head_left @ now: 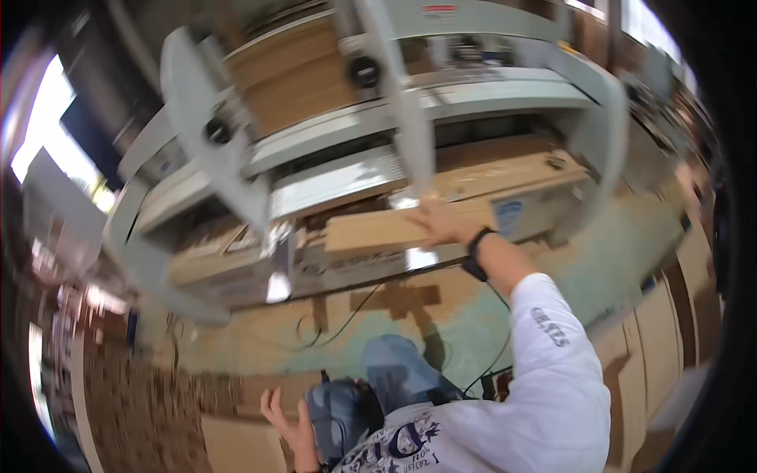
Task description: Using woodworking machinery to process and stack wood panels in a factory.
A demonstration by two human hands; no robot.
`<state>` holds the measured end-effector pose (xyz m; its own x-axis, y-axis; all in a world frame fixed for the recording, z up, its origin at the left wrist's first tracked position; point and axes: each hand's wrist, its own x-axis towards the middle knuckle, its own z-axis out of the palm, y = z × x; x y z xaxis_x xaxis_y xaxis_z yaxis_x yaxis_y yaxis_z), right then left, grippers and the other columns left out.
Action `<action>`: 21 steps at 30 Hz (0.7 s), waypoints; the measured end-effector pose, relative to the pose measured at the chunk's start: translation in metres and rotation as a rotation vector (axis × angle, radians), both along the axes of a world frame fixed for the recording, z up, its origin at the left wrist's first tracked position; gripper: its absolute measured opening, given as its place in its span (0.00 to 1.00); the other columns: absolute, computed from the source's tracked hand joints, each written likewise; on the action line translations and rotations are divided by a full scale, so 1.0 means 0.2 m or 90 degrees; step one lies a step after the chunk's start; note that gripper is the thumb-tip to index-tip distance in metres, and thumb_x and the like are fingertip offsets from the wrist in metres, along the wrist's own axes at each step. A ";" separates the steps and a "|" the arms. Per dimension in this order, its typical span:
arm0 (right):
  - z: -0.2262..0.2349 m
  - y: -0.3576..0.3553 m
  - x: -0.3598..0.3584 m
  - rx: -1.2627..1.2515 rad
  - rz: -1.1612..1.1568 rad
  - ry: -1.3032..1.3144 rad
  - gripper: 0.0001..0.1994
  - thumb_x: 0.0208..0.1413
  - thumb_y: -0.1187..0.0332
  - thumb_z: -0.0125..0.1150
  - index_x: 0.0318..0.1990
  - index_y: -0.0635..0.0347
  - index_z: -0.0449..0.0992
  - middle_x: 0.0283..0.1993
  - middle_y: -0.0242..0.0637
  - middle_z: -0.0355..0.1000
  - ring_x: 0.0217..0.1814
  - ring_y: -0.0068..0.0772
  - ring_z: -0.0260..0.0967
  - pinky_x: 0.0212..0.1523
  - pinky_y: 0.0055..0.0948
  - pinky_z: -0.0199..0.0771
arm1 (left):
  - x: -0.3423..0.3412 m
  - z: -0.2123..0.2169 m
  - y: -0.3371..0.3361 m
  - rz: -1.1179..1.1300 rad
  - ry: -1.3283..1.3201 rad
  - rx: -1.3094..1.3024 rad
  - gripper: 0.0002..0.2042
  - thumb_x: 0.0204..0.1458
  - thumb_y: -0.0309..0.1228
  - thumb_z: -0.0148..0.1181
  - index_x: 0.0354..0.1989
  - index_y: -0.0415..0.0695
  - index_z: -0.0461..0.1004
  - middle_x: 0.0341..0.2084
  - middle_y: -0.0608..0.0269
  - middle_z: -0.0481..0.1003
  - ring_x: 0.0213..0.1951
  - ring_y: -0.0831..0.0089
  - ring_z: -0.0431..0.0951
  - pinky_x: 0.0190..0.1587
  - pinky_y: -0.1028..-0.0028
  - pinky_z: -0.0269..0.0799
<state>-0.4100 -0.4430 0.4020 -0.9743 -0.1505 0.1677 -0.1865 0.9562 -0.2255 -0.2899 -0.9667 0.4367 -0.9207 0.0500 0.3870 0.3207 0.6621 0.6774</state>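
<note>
My right hand (440, 224) reaches forward and lies over a pale wooden board (371, 232), its fingers stretched across the top face; motion smears them a little. The board rests along the front of a large light-grey machine (505, 91). A black band (475, 251) circles my right wrist. My left hand (290, 430) hangs low beside my leg, fingers apart, holding nothing. Behind the board, a shiny metal plate (339, 183) sits between two curved grey arms of the machine. More wooden boards (512, 169) lie to its right.
Black knobs (364, 72) sit on the machine's upright arms. A large brown panel (288, 71) stands at the back. A dark cable (347, 319) runs over the dusty greenish floor (331, 355). Boards (650, 355) lean at the right; a stack of wood pieces (146, 410) fills the lower left.
</note>
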 end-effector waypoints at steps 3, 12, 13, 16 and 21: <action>0.08 -0.08 0.00 -0.049 -0.011 -0.073 0.45 0.28 0.50 0.68 0.60 0.51 0.59 0.56 0.57 0.57 0.60 0.56 0.50 0.60 0.46 0.48 | 0.13 0.06 -0.17 0.112 0.020 -0.071 0.22 0.41 0.24 0.60 0.48 0.41 0.66 0.52 0.49 0.60 0.55 0.54 0.60 0.56 0.63 0.56; 0.09 0.10 0.16 -0.050 -0.051 -0.043 0.43 0.30 0.61 0.63 0.61 0.58 0.55 0.57 0.52 0.57 0.60 0.55 0.52 0.60 0.41 0.52 | 0.57 -0.11 -0.49 0.370 -0.111 0.271 0.17 0.45 0.28 0.61 0.45 0.39 0.70 0.43 0.56 0.71 0.48 0.65 0.69 0.52 0.68 0.63; 0.27 -0.09 0.24 -0.076 -0.040 -0.062 0.43 0.30 0.61 0.63 0.61 0.61 0.55 0.57 0.51 0.57 0.61 0.53 0.51 0.61 0.41 0.50 | 0.61 -0.17 -0.50 0.366 -0.148 0.314 0.18 0.45 0.27 0.61 0.46 0.38 0.70 0.44 0.57 0.71 0.48 0.66 0.69 0.52 0.68 0.63; 0.20 -0.19 0.06 -0.074 0.066 -0.088 0.42 0.30 0.59 0.66 0.58 0.61 0.58 0.51 0.54 0.58 0.55 0.55 0.53 0.58 0.42 0.52 | 0.75 -0.13 -0.51 0.400 -0.196 0.394 0.16 0.47 0.23 0.58 0.45 0.35 0.68 0.40 0.58 0.70 0.46 0.72 0.69 0.48 0.74 0.67; 0.15 -0.01 0.03 0.053 -0.054 -0.008 0.46 0.23 0.55 0.71 0.60 0.48 0.58 0.47 0.47 0.61 0.54 0.49 0.55 0.57 0.43 0.47 | 0.47 -0.12 -0.41 0.274 -0.190 0.333 0.15 0.49 0.24 0.55 0.47 0.36 0.67 0.42 0.58 0.69 0.46 0.71 0.69 0.50 0.73 0.64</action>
<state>-0.4045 -0.4449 0.4314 -0.9860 -0.0797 0.1464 -0.1013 0.9840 -0.1469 -0.1951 -1.0483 0.4125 -0.8870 -0.4616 -0.0089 -0.1417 0.2538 0.9568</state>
